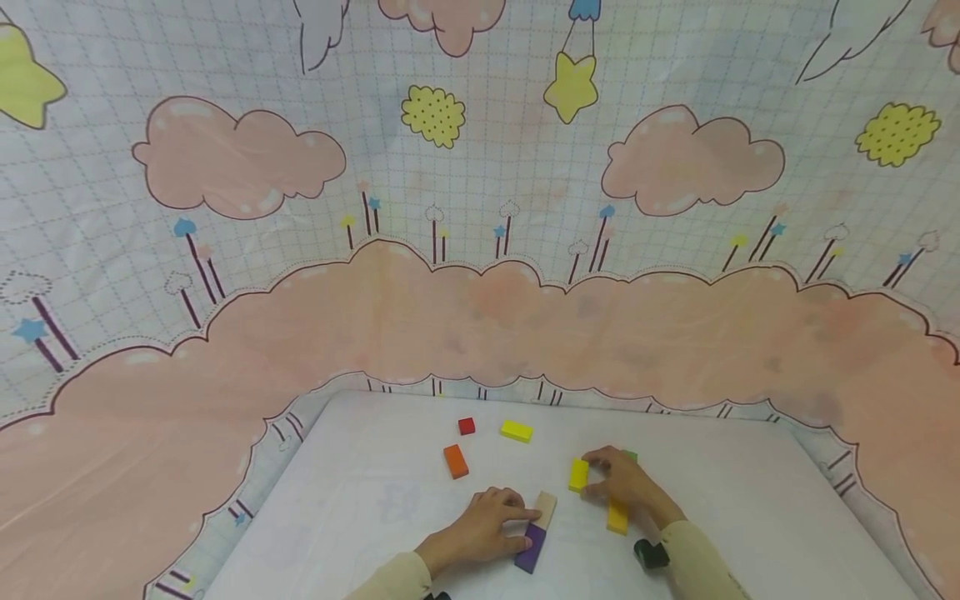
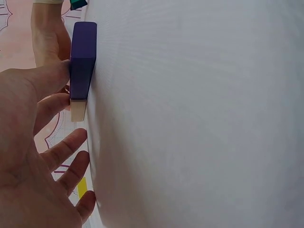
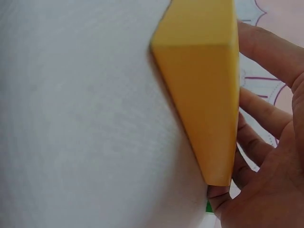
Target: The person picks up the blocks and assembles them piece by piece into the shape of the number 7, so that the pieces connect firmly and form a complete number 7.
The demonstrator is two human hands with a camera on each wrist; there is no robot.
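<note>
My left hand point(image 1: 491, 525) lies beside a purple block point(image 1: 531, 548) and a plain wooden block point(image 1: 545, 510), which stand end to end. Its thumb touches the purple block point(image 2: 81, 61) and its index finger the wooden block point(image 2: 78, 110); the other fingers spread loosely. Further right, my right hand point(image 1: 622, 479) pinches a bright yellow block point(image 1: 578, 475) between thumb and index finger. Under that hand lies an amber block point(image 1: 617, 517), large in the right wrist view, where it hides the yellow one. A green block point(image 1: 630, 456) peeks out behind the knuckles.
Towards the back of the white table point(image 1: 360, 500) lie a small red cube point(image 1: 467, 426), an orange block point(image 1: 455, 461) and another yellow block point(image 1: 516, 431). A printed cloth point(image 1: 480, 325) with clouds and stars hangs behind the table. Dark wrist gear point(image 1: 651, 554) sits at the right cuff.
</note>
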